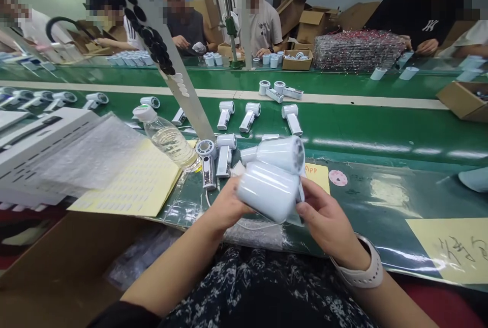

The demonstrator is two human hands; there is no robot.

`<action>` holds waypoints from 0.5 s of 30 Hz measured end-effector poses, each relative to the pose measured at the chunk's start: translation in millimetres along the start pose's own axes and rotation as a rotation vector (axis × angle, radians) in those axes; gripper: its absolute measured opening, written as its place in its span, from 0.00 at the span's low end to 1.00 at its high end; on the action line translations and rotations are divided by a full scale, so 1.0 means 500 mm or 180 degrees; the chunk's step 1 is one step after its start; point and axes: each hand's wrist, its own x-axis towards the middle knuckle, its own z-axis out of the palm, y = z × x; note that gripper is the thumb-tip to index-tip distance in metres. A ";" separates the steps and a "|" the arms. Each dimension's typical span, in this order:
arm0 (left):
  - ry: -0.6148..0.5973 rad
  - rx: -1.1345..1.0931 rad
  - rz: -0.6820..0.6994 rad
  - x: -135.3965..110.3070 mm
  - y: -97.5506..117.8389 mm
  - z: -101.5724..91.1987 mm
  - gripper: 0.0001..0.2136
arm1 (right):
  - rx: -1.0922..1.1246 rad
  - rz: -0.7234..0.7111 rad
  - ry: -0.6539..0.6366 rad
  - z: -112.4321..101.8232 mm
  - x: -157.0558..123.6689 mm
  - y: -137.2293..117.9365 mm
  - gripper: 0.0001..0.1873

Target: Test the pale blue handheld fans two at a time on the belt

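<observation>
Low over the near edge of the green table [381,140], both my hands hold small white handheld fans. My left hand [224,206] is closed around the left end of a white fan body [269,190]. My right hand [324,221], with a pale watch on its wrist, grips the fan's right side. A second white fan [282,152] lies right above the first, touching it; which hand carries it I cannot tell. More white fans [224,152] lie on the table just beyond my hands.
A tilted water bottle [170,140] lies left of the fans. Yellow label sheets [141,180] and clear film lie at left, a yellow note [453,246] at right. A slanted metal post [179,63] rises ahead. An open cardboard box [64,262] sits lower left. Several people work across the table.
</observation>
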 end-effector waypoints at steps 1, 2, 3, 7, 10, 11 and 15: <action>0.0125 -0.0080 0.0037 0.006 -0.005 -0.002 0.21 | 0.0023 0.0033 0.0045 -0.005 -0.001 -0.004 0.29; 0.0234 -0.0171 0.0058 0.012 -0.008 -0.003 0.20 | 0.0031 0.0088 0.0076 -0.009 -0.002 -0.006 0.30; 0.0334 -0.0280 0.0052 0.018 -0.010 -0.003 0.19 | 0.0030 0.0159 0.0110 -0.014 -0.003 -0.007 0.29; 0.0438 -0.0846 -0.0210 0.023 -0.008 0.005 0.22 | 0.0103 0.0330 0.0368 -0.029 -0.010 0.007 0.20; 0.0077 -0.0828 -0.0287 0.010 -0.003 0.016 0.25 | 0.0096 0.0267 0.0399 -0.030 -0.016 0.016 0.19; -0.0063 -0.0767 -0.0271 0.006 -0.003 0.020 0.25 | 0.0093 0.0242 0.0345 -0.029 -0.018 0.017 0.19; -0.0521 -0.0555 -0.0202 -0.002 -0.007 0.039 0.19 | 0.0307 0.0189 0.0033 -0.018 -0.024 0.014 0.21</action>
